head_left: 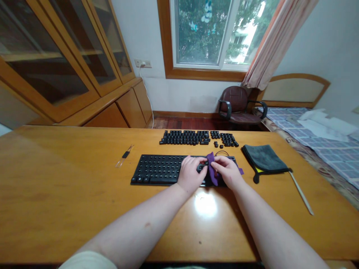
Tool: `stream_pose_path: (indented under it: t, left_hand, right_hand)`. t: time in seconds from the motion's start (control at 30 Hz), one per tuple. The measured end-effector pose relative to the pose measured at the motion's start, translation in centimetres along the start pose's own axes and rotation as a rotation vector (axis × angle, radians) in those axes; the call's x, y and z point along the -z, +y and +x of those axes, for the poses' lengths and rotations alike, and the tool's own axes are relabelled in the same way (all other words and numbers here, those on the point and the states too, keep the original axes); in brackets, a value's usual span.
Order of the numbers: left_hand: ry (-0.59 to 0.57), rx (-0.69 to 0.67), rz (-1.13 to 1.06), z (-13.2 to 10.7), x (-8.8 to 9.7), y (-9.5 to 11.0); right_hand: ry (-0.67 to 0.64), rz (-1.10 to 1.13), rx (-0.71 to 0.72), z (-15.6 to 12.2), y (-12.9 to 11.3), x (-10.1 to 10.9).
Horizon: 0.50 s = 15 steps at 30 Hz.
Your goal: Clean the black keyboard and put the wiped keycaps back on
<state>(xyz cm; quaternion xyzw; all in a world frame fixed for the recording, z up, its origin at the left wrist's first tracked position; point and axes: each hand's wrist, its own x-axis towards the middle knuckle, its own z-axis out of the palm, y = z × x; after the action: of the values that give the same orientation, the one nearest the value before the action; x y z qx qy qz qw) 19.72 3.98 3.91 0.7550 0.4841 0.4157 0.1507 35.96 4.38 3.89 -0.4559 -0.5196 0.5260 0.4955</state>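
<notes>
The head view has the purple cloth [212, 175] bunched over the right part of the keyboard [159, 168], its long axis running near to far with the near end slanting slightly right; being limp, it has no clear front. The right hand [229, 172] pinches it between thumb and fingers, and the left hand [189, 172] pinches a small dark piece [200, 168] just left of it, fingertips nearly meeting at the fabric. A purple scrap past the right wrist may be the same cloth. Wiping looks to be under way, as a judgement; how much is finished cannot be told. Most keys are off the keyboard, whose long axis runs left to right, near edge toward the person; a few caps at its near left corner seem in place. Beyond it, the loose keycaps [185, 138] lie in rows at the far edge of the bench [84, 194]. Left of the keyboard lies a black-handled wire tool [126, 154], slanting far right; to the right are a folded dark cloth [265, 157] and a pale strip [302, 194], its free end pointing near right.
</notes>
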Motion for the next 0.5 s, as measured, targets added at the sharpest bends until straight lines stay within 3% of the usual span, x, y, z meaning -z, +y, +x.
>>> stream_pose_path:
  t: [0.17, 0.5]
  left_hand:
    - [0.0, -0.036, 0.024, 0.0, 0.05, -0.09]
    - [-0.029, -0.2, 0.016, -0.2, -0.35, -0.7]
  right_hand:
    - [0.002, 0.165, -0.103, 0.12, 0.18, -0.8]
    - [-0.05, -0.075, -0.105, -0.1, -0.25, -0.91]
